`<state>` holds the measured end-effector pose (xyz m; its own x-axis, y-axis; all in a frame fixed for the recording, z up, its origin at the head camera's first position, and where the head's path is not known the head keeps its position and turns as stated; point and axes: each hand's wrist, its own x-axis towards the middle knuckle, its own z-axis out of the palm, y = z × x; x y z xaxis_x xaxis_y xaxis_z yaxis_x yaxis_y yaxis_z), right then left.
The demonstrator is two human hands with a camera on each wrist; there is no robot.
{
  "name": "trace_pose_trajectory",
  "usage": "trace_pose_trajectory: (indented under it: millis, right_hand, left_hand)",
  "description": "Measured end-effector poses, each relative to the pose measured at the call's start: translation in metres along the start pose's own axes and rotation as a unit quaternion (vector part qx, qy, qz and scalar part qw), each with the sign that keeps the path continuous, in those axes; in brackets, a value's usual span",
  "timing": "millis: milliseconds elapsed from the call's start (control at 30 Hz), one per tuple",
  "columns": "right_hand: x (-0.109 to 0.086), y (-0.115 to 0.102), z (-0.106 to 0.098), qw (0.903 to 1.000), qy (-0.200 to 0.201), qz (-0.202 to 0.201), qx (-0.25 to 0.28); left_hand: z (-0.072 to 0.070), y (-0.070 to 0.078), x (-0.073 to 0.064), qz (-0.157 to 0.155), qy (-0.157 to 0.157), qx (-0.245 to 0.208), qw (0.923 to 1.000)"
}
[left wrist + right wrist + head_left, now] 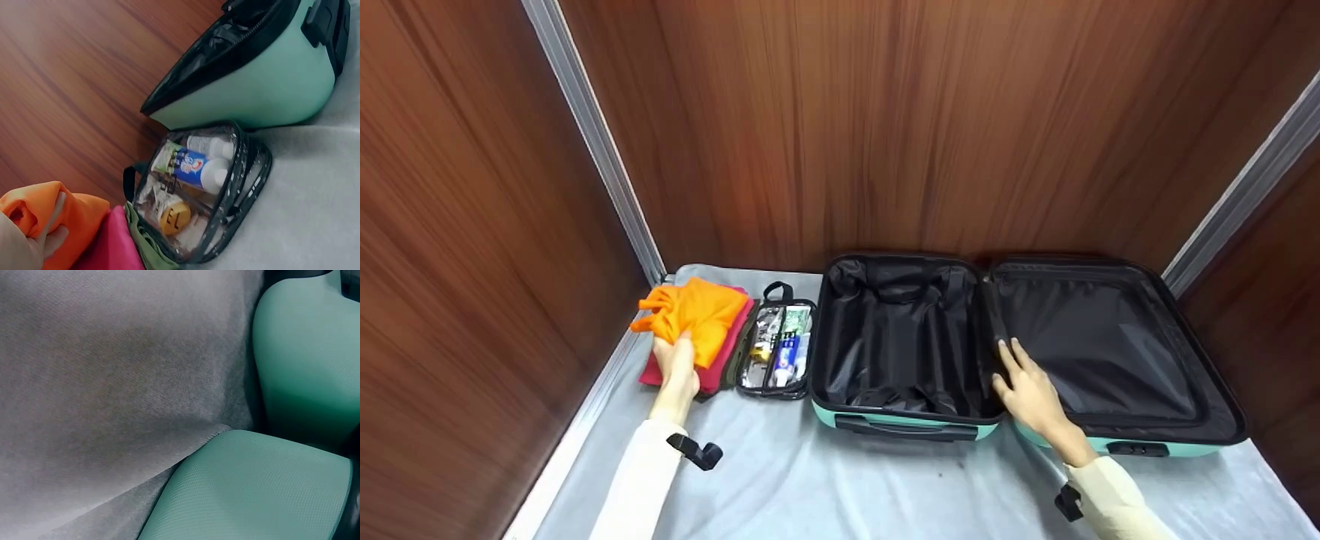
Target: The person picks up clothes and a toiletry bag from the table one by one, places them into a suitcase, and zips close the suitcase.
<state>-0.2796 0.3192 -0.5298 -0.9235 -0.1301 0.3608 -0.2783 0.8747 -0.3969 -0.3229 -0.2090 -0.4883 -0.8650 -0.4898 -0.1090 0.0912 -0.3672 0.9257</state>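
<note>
My left hand (pixel 679 367) grips a bunched orange cloth (pixel 709 311), which lies over a folded pink-red cloth (pixel 727 360). In the left wrist view, fingers press into a fold of the orange cloth (pixel 84 211). An open mint-green suitcase (pixel 911 431) with black lining lies flat with its two halves side by side. At the seam between the halves, my right hand (pixel 1031 394) rests with fingers extended over the black edge. The right wrist view shows only the green shells (pixel 270 489) and fabric, with the hand out of sight.
Between the cloths and the suitcase lies a clear toiletry pouch (pixel 802 386) holding tubes and small bottles. A dark green cloth (pixel 735 360) shows beside the pink-red one. Brown wood panels (pixel 900 127) stand behind and at both sides. A pale grey sheet (pixel 780 480) covers the surface.
</note>
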Motion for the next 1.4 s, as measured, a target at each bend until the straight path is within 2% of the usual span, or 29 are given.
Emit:
trace_pose_trajectory:
  millis: [333, 667, 867, 1400]
  right_hand:
    - [-0.001, -0.002, 0.000, 0.9999, 0.015, -0.007, -0.001]
    - [0.000, -0.002, 0.000, 1.0000, 0.005, -0.005, 0.001]
    - [0.000, 0.000, 0.001, 1.0000, 0.004, -0.006, -0.003]
    - [-0.001, 0.000, 0.000, 0.9999, 0.007, -0.005, -0.008]
  left_hand:
    - [0.010, 0.011, -0.002, 0.015, -0.013, -0.005, 0.9998]
    - [0.025, 0.020, -0.005, 0.031, -0.011, -0.026, 0.9991]
    - [0.033, 0.021, -0.008, 0.047, -0.018, -0.018, 0.9985]
    - [0.057, 0.025, -0.015, 0.045, -0.027, -0.008, 0.9986]
